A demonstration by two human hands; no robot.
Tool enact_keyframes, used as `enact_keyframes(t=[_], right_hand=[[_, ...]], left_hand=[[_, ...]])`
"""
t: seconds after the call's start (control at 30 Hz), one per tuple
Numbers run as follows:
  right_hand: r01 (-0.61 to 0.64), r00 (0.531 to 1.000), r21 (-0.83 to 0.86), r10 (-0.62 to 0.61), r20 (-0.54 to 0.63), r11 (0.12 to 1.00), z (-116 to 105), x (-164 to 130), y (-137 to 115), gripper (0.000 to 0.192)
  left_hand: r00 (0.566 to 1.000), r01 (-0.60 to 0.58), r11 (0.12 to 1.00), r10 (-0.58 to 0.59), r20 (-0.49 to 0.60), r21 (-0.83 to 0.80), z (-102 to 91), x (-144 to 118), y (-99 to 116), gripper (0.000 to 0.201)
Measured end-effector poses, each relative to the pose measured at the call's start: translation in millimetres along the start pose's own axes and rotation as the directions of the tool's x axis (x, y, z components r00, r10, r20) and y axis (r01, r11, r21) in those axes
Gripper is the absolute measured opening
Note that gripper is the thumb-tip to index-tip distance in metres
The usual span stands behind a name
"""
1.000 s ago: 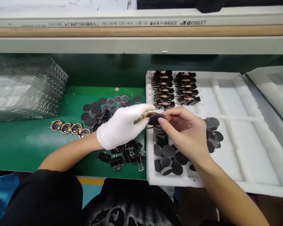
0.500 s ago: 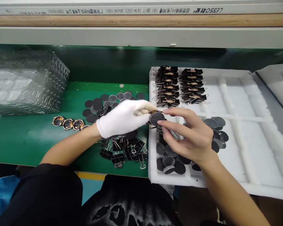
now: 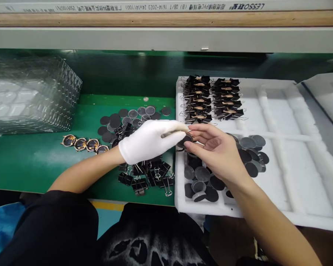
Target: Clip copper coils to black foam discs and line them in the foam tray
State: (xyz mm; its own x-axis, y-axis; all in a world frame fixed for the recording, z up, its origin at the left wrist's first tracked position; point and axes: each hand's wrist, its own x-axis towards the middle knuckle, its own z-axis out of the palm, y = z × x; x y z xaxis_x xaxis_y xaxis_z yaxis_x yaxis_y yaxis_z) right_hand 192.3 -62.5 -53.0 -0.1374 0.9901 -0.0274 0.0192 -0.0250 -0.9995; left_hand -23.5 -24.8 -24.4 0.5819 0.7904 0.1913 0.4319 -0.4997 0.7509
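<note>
My left hand [image 3: 154, 142], in a white glove, is closed on a watch case with a gold-coloured rim; fingers hide most of it. A dark round disc [image 3: 185, 140] lies against the case's near face. My bare right hand [image 3: 218, 152] grips the same case and disc from the right, thumb below and fingertips above. Beneath my hands, loose black and clear-rimmed discs [image 3: 202, 173] lie in a white foam tray [image 3: 272, 166]. Black binder clips [image 3: 138, 184] are heaped on the green table [image 3: 30, 166] below my left wrist.
Several gold watch cases [image 3: 80, 144] lie in a row left of my left wrist. More dark discs [image 3: 115, 120] are scattered behind it. Clear plastic trays [image 3: 30, 99] are stacked at the left. Two columns of clipped watch cases [image 3: 199, 99] stand in the foam tray's back left.
My right fingers have closed in around the watch case and disc, with the thumb now pressing the disc's edge. The disc has tilted and shows less of its face.
</note>
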Motion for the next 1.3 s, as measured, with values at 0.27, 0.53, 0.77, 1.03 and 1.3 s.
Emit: enact_keyframes(t=[0.27, 0.53, 0.77, 1.03, 1.3], right_hand=[[-0.147, 0.986, 0.086, 0.139, 0.091, 0.985, -1, -1, 1, 0.022], [-0.181, 0.982, 0.236, 0.189, -0.009, 0.955, -9, 4, 1, 0.022], [-0.183, 0.983, 0.221, 0.174, 0.058, 0.958, -5, 3, -1, 0.019], [-0.154, 0.970, 0.191, 0.112, 0.215, 0.969, -4, -3, -2, 0.019], [-0.058, 0.966, 0.151, 0.018, 0.257, 0.987, -6, -5, -4, 0.019]], left_hand=[[0.968, -0.192, 0.934, 0.231, -0.100, 0.302, -6.8, -2, -5, 0.025], [0.930, 0.210, 0.576, -0.368, 0.020, 0.790, -72.6, 3, -27, 0.059], [0.916, 0.128, 0.441, -0.396, 0.065, 0.888, -42.2, 8, -42, 0.044], [0.991, -0.063, 0.869, 0.111, -0.068, 0.490, -20.1, -4, -5, 0.054], [0.989, -0.114, 0.934, 0.138, -0.047, 0.339, -15.6, -11, 6, 0.057]])
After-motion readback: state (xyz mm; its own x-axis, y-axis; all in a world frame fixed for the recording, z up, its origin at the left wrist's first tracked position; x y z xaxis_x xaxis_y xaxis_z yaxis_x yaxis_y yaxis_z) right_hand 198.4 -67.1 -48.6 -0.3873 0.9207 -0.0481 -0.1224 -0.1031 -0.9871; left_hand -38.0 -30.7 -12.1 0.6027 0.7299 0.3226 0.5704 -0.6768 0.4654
